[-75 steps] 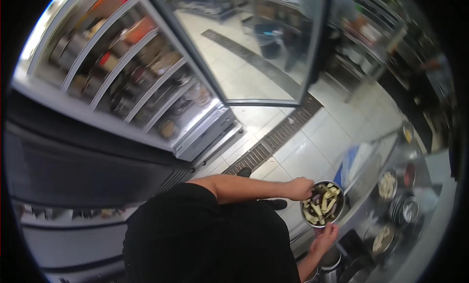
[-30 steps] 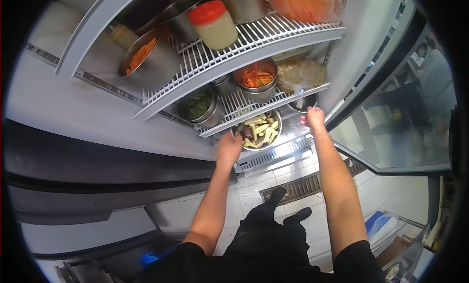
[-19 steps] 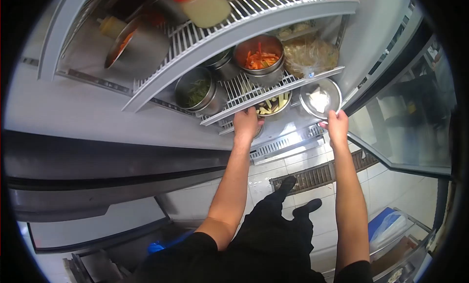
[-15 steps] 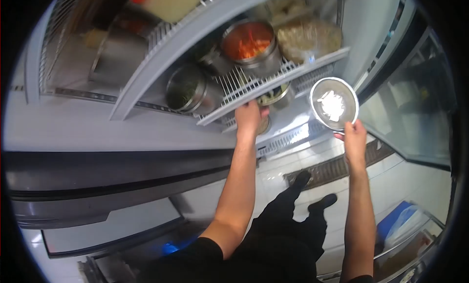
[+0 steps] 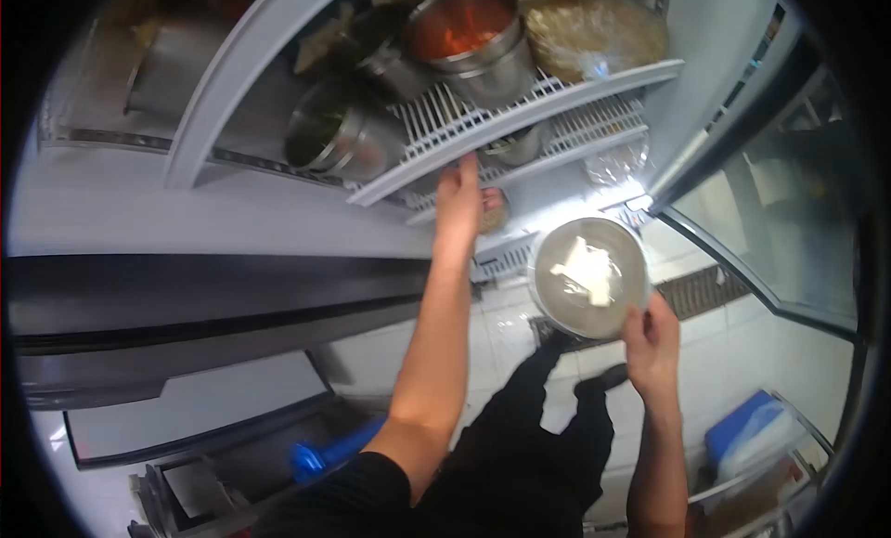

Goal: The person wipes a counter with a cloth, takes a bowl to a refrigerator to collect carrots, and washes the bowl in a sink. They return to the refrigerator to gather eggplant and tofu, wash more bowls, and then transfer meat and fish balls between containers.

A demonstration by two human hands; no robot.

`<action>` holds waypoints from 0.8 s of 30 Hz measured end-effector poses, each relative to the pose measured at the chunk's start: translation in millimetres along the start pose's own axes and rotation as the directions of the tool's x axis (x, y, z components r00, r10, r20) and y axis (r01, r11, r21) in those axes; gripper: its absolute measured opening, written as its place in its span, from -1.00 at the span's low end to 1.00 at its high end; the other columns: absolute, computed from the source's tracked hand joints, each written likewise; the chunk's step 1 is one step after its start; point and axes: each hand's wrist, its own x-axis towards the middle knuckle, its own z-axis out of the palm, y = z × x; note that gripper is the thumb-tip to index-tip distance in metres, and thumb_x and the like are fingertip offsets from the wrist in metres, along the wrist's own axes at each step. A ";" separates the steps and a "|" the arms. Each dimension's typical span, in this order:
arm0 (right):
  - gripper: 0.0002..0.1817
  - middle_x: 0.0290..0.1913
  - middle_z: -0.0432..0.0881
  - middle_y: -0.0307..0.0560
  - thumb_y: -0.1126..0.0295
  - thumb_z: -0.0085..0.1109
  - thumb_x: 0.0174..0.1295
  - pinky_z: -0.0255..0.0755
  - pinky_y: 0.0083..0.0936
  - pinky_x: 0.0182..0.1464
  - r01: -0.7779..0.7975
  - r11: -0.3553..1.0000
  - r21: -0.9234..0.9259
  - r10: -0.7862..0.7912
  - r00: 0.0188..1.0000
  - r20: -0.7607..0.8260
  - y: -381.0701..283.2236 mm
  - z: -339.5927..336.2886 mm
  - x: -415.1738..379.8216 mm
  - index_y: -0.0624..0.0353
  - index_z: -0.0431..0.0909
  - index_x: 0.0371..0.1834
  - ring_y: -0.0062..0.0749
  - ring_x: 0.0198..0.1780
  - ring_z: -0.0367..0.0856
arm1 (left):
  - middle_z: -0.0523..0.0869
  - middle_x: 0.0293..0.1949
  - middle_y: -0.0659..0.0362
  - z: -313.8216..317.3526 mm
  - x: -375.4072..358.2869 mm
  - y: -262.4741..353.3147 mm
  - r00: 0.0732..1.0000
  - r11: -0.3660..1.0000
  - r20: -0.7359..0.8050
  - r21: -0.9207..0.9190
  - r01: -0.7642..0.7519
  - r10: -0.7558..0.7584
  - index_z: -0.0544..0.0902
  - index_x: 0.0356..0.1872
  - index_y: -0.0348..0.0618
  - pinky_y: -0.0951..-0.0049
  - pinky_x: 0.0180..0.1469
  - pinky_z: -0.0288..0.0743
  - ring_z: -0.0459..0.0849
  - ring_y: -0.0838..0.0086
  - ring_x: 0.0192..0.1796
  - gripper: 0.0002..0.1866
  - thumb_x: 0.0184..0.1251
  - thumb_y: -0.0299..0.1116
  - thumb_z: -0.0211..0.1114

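Observation:
My right hand (image 5: 652, 343) grips the rim of a round metal bowl (image 5: 552, 301), held out over the floor in front of the open fridge. In it lie several pale white pieces (image 5: 594, 273); glare blurs their kind. My left hand (image 5: 458, 204) is at the front edge of a white wire shelf (image 5: 566, 102), its fingers curled against it and partly hidden. Above that hand stand a metal pot with shredded orange food (image 5: 464, 37) and a metal pot with dark green contents (image 5: 339, 143). Another metal container (image 5: 515, 148) is on the shelf below.
A plastic-wrapped bundle (image 5: 599, 37) lies at the upper shelf's right end. The glass fridge door (image 5: 761, 222) stands open on the right. A floor drain grate (image 5: 705, 292) runs beneath, and a blue item (image 5: 742, 422) sits in a rack at lower right.
The bowl in my right hand has come down, left and closer to me, away from the fridge. My left hand stays at the shelf edge while the view has shifted slightly.

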 end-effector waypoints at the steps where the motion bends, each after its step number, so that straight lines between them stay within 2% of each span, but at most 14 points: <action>1: -0.81 -0.35 0.58 -0.18 0.44 0.10 0.45 0.38 -0.59 -0.28 -0.021 0.999 -0.035 0.022 0.999 0.027 -7.3 1.7 1.1 0.34 0.59 -0.03 -0.63 -0.33 0.48 | 0.57 0.18 -0.09 -2.7 -24.2 -1.7 0.999 0.999 0.026 0.044 0.022 -0.023 0.40 0.37 -0.30 0.22 0.16 0.65 0.70 0.19 0.12 -0.32 0.64 0.16 0.00; 3: -0.82 -0.39 0.53 -0.07 0.43 0.15 0.37 0.38 -0.50 -0.30 0.061 0.984 -0.166 -0.044 0.993 0.106 -15.5 9.0 6.2 0.37 0.57 -0.12 -0.53 -0.37 0.44 | 0.61 0.20 -0.04 -10.9 -64.4 -23.2 0.942 0.946 0.334 -0.304 0.109 -0.001 0.42 0.38 -0.30 0.27 0.28 0.55 0.65 0.30 0.19 -0.35 0.68 0.13 -0.05; 4: -0.85 -0.42 0.48 -0.02 0.46 0.15 0.33 0.37 -0.41 -0.32 0.008 0.978 -0.209 0.019 0.992 0.124 -22.5 14.5 7.6 0.38 0.52 -0.22 -0.43 -0.41 0.40 | 0.63 0.21 -0.01 -16.5 -85.4 -31.5 0.887 0.873 0.457 -0.455 0.175 0.060 0.43 0.39 -0.30 0.29 0.34 0.50 0.63 0.36 0.23 -0.36 0.70 0.11 -0.07; 5: -0.85 -0.43 0.47 -0.02 0.46 0.15 0.33 0.36 -0.40 -0.32 0.007 0.969 -0.246 0.032 0.987 0.155 -23.5 17.1 9.9 0.37 0.51 -0.25 -0.42 -0.42 0.39 | 0.58 0.30 0.02 -18.7 -111.1 -22.8 0.863 0.810 0.505 -0.501 0.304 -0.012 0.39 0.43 -0.29 0.27 0.41 0.42 0.55 0.37 0.35 -0.36 0.71 0.09 -0.09; 7: -0.85 -0.45 0.44 -0.03 0.46 0.15 0.32 0.35 -0.38 -0.32 0.012 0.949 -0.315 0.063 0.972 0.227 -22.8 23.8 13.8 0.36 0.50 -0.29 -0.39 -0.43 0.36 | 0.54 0.36 0.05 -35.4 -122.1 -46.9 0.773 0.777 0.634 -0.468 0.422 -0.038 0.32 0.50 -0.24 0.29 0.41 0.43 0.53 0.38 0.38 -0.37 0.71 0.06 -0.05; 8: -0.85 -0.37 0.51 0.01 0.43 0.23 0.31 0.43 -0.32 -0.27 0.037 0.882 -0.470 0.090 0.966 0.244 -27.2 24.7 16.6 0.31 0.52 -0.25 -0.24 -0.38 0.48 | 0.54 0.37 0.06 -40.0 -124.5 -54.5 0.795 0.786 0.603 -0.460 0.413 -0.065 0.31 0.52 -0.22 0.29 0.40 0.43 0.54 0.38 0.37 -0.37 0.71 0.06 -0.04; 9: -0.83 -0.32 0.53 0.02 0.41 0.26 0.30 0.46 -0.29 -0.24 0.159 0.823 -0.546 -0.066 0.980 0.186 -31.4 30.1 14.9 0.29 0.53 -0.21 -0.18 -0.34 0.52 | 0.54 0.37 0.08 -43.4 -129.1 -55.9 0.815 0.795 0.571 -0.450 0.408 -0.096 0.30 0.53 -0.20 0.30 0.40 0.44 0.55 0.38 0.36 -0.38 0.71 0.05 -0.03; 11: -0.78 -0.22 0.58 0.04 0.38 0.32 0.29 0.51 -0.23 -0.19 0.359 0.634 -0.685 -0.391 0.913 0.116 -38.8 48.3 9.9 0.25 0.55 -0.13 -0.06 -0.25 0.61 | 0.53 0.37 0.09 -49.1 -137.3 -57.7 0.851 0.798 0.502 -0.446 0.406 -0.152 0.29 0.54 -0.17 0.31 0.39 0.44 0.56 0.39 0.35 -0.38 0.70 0.03 -0.01; 12: -0.68 -0.08 0.62 0.05 0.34 0.38 0.26 0.56 -0.16 -0.09 0.397 0.556 -0.730 -0.452 0.882 0.135 -46.4 54.5 6.4 0.21 0.55 0.00 0.04 -0.08 0.66 | 0.53 0.37 0.09 -49.7 -141.1 -55.7 0.865 0.794 0.468 -0.451 0.408 -0.179 0.29 0.54 -0.16 0.32 0.39 0.44 0.56 0.39 0.35 -0.38 0.70 0.03 0.00; 15: -0.61 -0.04 0.64 0.04 0.35 0.38 0.24 0.57 -0.19 -0.06 0.632 0.405 -0.661 -0.509 0.756 0.411 -58.7 79.6 -2.1 0.20 0.56 0.11 -0.03 -0.03 0.65 | 0.52 0.38 0.09 -52.1 -149.5 -60.8 0.878 0.783 0.444 -0.475 0.401 -0.181 0.29 0.55 -0.15 0.35 0.36 0.45 0.56 0.40 0.33 -0.39 0.70 0.02 0.02; 16: -0.52 0.09 0.63 0.07 0.35 0.40 0.20 0.59 -0.19 -0.02 0.660 0.358 -0.660 -0.476 0.737 0.479 -58.9 90.3 -3.5 0.12 0.56 0.21 -0.02 0.01 0.64 | 0.52 0.38 0.09 -51.8 -150.6 -62.8 0.876 0.781 0.454 -0.483 0.395 -0.162 0.29 0.55 -0.14 0.37 0.34 0.46 0.56 0.41 0.33 -0.39 0.70 0.03 0.02; 19: -0.45 0.21 0.57 0.16 0.37 0.42 0.15 0.61 -0.17 -0.01 0.664 0.275 -0.695 -0.205 0.747 0.632 -55.1 107.7 -0.2 0.06 0.55 0.26 0.04 0.03 0.63 | 0.53 0.36 0.10 -49.6 -153.8 -76.6 0.893 0.860 0.412 -0.373 0.348 -0.182 0.28 0.55 -0.14 0.37 0.31 0.48 0.55 0.42 0.31 -0.38 0.69 0.03 0.03; 23: -0.48 0.07 0.56 0.17 0.42 0.42 0.12 0.62 -0.10 -0.04 0.691 0.340 -0.638 -0.071 0.695 0.715 -43.2 110.8 6.9 0.04 0.56 0.21 0.11 -0.03 0.67 | 0.51 0.37 0.08 -60.6 -153.0 -77.6 0.798 0.847 0.514 -0.230 0.480 -0.313 0.22 0.60 0.00 0.21 0.09 0.58 0.51 0.39 0.31 -0.33 0.67 0.15 -0.04; 24: -0.52 -0.02 0.56 0.13 0.44 0.41 0.12 0.62 -0.09 -0.05 0.699 0.358 -0.619 -0.082 0.684 0.725 -38.6 111.3 7.0 0.03 0.58 0.16 0.11 -0.04 0.68 | 0.54 0.34 0.09 -60.1 -150.4 -82.9 0.807 0.887 0.504 -0.153 0.435 -0.309 0.20 0.61 0.07 0.29 -0.06 0.60 0.54 0.40 0.24 -0.30 0.65 0.22 -0.07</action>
